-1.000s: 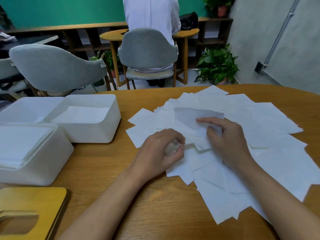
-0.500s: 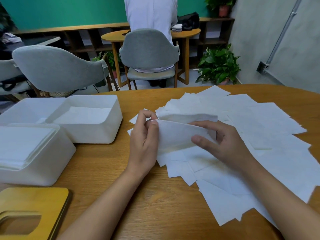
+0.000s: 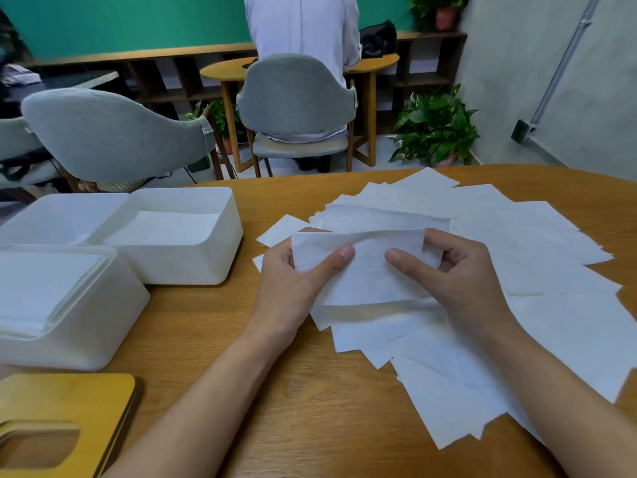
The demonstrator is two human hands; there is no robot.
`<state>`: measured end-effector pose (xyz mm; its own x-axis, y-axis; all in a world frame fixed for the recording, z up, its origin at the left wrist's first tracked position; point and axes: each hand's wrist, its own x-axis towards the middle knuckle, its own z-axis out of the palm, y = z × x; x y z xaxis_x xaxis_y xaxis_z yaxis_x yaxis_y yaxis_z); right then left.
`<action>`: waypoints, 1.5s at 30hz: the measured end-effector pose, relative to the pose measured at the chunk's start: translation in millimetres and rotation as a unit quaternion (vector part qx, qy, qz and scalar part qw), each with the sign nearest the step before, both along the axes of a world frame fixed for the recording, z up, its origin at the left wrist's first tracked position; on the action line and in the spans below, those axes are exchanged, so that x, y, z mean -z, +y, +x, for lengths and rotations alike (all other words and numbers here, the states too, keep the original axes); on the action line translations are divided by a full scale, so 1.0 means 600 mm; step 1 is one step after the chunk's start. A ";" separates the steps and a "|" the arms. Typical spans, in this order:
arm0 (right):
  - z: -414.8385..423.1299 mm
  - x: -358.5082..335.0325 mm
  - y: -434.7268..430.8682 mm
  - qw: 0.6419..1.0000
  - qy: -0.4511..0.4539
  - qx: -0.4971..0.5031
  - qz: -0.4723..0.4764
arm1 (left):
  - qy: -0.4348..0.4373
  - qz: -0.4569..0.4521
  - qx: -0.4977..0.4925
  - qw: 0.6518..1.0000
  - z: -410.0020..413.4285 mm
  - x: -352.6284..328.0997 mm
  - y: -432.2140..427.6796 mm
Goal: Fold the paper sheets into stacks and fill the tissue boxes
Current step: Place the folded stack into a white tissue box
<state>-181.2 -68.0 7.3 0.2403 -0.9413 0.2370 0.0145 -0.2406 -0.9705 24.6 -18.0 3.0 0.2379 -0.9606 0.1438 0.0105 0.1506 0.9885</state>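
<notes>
A folded white paper sheet is held up just above the table between both hands. My left hand pinches its left end, thumb on the near face. My right hand pinches its right end the same way. Under and around them lies a loose spread of several white paper sheets on the wooden table. Left of the hands stands an open white tissue box with a flat stack of paper inside. A second white tissue box, nearer and further left, also holds a stack.
A wooden lid with an oval slot lies at the near left corner. A third white box sits behind the others. Beyond the table are grey chairs, a seated person at a small round table, and potted plants.
Both hands picked one sheet out of the pile, lifted it and folded it over; it is now held flat by both ends, thumbs on top.
</notes>
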 end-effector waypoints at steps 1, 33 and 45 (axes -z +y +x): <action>0.000 -0.002 0.002 1.000 -0.004 -0.008 0.008 | 0.019 0.006 0.003 1.000 0.000 0.000 0.000; -0.004 0.006 -0.008 0.990 0.112 -0.065 -0.047 | -0.023 -0.027 -0.010 0.999 -0.004 0.019 -0.012; -0.016 0.039 -0.039 0.987 0.141 0.050 -0.056 | -0.450 -0.142 0.120 0.874 -0.024 0.057 -0.005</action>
